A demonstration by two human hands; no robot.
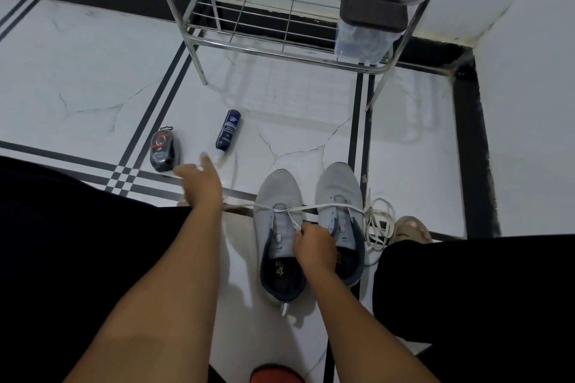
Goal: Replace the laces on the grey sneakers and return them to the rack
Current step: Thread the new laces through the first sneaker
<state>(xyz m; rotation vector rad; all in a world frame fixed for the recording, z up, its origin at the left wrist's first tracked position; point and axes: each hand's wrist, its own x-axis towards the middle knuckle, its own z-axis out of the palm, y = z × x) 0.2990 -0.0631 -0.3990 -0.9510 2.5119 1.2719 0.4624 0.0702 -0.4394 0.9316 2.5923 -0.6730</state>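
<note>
The white lace (311, 208), thin, limp and light, runs taut across two grey sneakers (308, 227) standing side by side on the floor (93, 71). The right hand (314, 247) pinches it near an eyelet, probably the best hold; the left hand (200, 185), fingers loosely spread, seems to draw its far end. The rack (280, 9) stands beyond.

It looked like a home, probably an entry corner where shoes were kept. A steel wire shoe rack (280, 9) stood against the white walls (529, 71), and the floor (93, 71) was white marble-look tile with black border strips. A shoe-polish tin (164, 151) and a cleaner bottle (228, 130) lay on the tiles near grey sneakers (311, 227).
</note>
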